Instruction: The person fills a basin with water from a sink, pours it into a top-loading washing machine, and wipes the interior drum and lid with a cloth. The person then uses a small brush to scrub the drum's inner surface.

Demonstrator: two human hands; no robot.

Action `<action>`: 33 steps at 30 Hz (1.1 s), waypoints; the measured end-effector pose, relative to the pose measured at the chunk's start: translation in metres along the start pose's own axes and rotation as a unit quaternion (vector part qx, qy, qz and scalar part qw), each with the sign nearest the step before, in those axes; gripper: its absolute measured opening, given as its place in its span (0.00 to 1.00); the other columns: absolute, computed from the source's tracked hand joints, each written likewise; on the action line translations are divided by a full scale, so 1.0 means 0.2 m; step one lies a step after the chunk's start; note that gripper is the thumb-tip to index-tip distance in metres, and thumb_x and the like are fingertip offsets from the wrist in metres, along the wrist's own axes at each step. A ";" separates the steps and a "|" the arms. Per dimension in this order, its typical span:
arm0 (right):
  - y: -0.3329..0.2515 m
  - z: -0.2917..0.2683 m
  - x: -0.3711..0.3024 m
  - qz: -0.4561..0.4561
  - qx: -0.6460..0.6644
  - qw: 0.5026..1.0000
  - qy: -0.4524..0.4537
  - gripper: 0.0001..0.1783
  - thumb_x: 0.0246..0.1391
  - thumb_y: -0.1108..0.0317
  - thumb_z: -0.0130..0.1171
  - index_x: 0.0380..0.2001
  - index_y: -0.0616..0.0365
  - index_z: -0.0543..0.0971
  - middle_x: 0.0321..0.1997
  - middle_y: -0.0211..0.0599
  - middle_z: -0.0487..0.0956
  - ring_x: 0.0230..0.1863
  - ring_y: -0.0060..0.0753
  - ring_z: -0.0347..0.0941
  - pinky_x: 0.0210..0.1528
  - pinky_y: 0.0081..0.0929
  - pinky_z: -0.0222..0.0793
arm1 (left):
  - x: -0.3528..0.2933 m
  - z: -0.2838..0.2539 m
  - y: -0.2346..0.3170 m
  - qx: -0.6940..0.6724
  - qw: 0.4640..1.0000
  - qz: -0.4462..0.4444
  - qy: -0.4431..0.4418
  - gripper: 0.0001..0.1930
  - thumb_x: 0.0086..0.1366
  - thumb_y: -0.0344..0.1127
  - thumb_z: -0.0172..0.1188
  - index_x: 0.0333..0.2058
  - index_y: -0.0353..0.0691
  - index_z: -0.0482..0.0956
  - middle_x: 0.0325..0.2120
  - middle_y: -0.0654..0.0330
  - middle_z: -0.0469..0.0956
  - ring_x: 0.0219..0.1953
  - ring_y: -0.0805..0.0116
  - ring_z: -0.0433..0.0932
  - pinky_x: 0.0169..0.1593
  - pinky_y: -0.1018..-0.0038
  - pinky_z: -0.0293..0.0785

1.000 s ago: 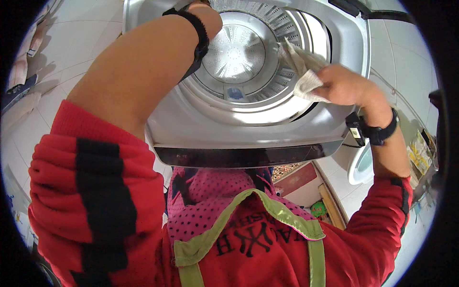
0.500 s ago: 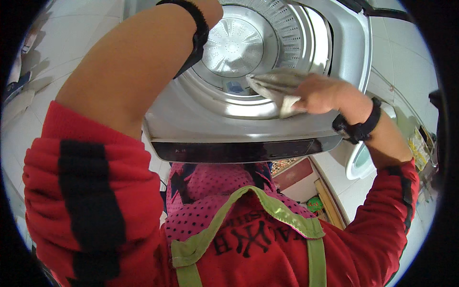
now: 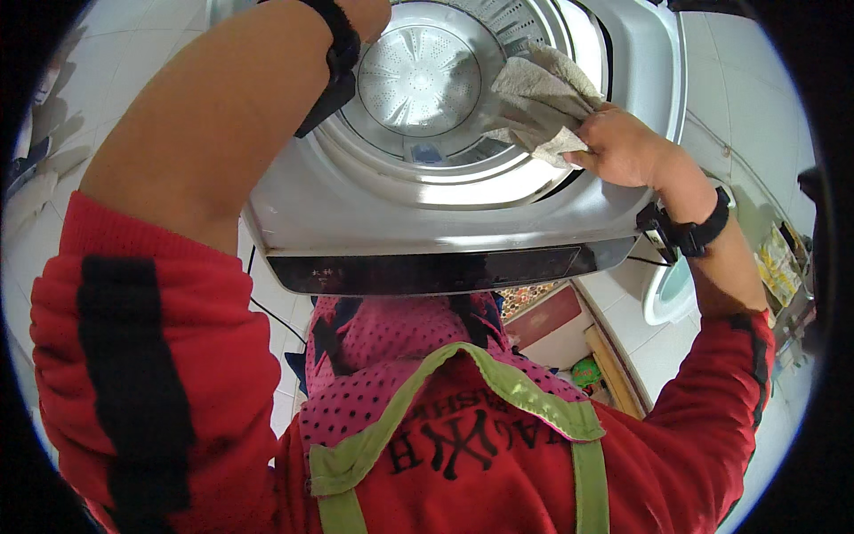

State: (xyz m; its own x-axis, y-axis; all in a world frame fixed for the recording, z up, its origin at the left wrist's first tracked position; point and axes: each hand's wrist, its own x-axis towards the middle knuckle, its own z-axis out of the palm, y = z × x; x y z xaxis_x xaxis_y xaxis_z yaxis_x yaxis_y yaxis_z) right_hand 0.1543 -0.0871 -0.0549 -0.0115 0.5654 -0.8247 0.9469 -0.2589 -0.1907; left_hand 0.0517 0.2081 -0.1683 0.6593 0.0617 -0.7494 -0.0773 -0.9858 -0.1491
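A grey-beige cloth (image 3: 544, 93) is gripped in my right hand (image 3: 623, 147), its fingers closed round one bunched edge. The rest of the cloth fans out over the right side of the open drum (image 3: 418, 80) of a silver top-loading washing machine (image 3: 382, 218). My right hand is at the right front of the drum's opening. Reaching across the machine's left side, my left arm ends in my left hand (image 3: 366, 16) at the top edge of the picture, where its fingers are cut off from view. Both wrists wear black straps.
A black control panel (image 3: 427, 270) runs along the machine's near edge. On the tiled floor at right stands a white basin (image 3: 658, 307), with a wooden strip (image 3: 614, 369) and a green item (image 3: 585, 372) nearer me. A dark cable (image 3: 277, 319) trails at the left front.
My right hand has carried the cloth up and to the right, from the drum's front rim to its right side, and the cloth has spread wider. My left arm sits slightly further left in view.
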 end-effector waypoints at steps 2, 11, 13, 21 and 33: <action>-0.01 0.02 0.02 0.012 0.018 1.000 -0.009 0.24 0.63 0.52 0.49 0.29 0.62 0.84 0.30 0.50 0.81 0.39 0.53 0.77 0.51 0.43 0.70 | 0.00 0.00 0.00 0.004 1.000 0.001 0.004 0.20 0.52 0.44 0.68 0.45 0.48 0.84 0.47 0.56 0.79 0.52 0.56 0.75 0.57 0.57 0.65; -0.08 0.04 0.00 -0.020 0.044 0.999 -0.022 0.26 0.61 0.50 0.51 0.28 0.64 0.83 0.32 0.52 0.81 0.39 0.56 0.77 0.50 0.44 0.70 | -0.01 0.01 0.00 0.001 1.000 0.000 0.007 0.20 0.53 0.44 0.67 0.45 0.47 0.84 0.47 0.55 0.80 0.52 0.56 0.75 0.58 0.56 0.64; -0.13 0.04 -0.01 -0.025 0.076 0.995 -0.059 0.28 0.62 0.48 0.49 0.29 0.65 0.82 0.33 0.52 0.81 0.40 0.57 0.77 0.50 0.44 0.70 | -0.01 0.01 0.01 0.001 1.000 0.002 0.006 0.20 0.53 0.45 0.67 0.45 0.47 0.84 0.47 0.55 0.80 0.52 0.56 0.75 0.58 0.56 0.64; -0.10 0.04 0.00 -0.002 0.158 0.984 -0.084 0.34 0.65 0.41 0.41 0.38 0.62 0.82 0.39 0.55 0.81 0.44 0.56 0.77 0.52 0.44 0.70 | 0.02 0.02 0.02 -0.005 1.000 0.008 0.003 0.20 0.53 0.45 0.66 0.45 0.46 0.83 0.47 0.55 0.80 0.52 0.56 0.75 0.58 0.55 0.63; -0.13 0.05 -0.03 0.087 0.087 0.992 -0.025 0.33 0.67 0.41 0.40 0.39 0.60 0.82 0.37 0.54 0.81 0.44 0.54 0.77 0.50 0.46 0.70 | 0.02 0.00 0.00 -0.011 1.000 0.009 0.016 0.20 0.54 0.47 0.64 0.45 0.45 0.83 0.46 0.54 0.80 0.52 0.57 0.75 0.59 0.54 0.62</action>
State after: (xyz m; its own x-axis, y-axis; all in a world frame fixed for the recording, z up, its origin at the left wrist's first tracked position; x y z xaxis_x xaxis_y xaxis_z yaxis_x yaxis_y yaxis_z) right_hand 0.1260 -0.0914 -0.0496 0.1265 0.4617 -0.8780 0.8664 -0.4824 -0.1289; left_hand 0.0546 0.2073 -0.1711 0.6818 0.0382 -0.7305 -0.0742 -0.9899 -0.1210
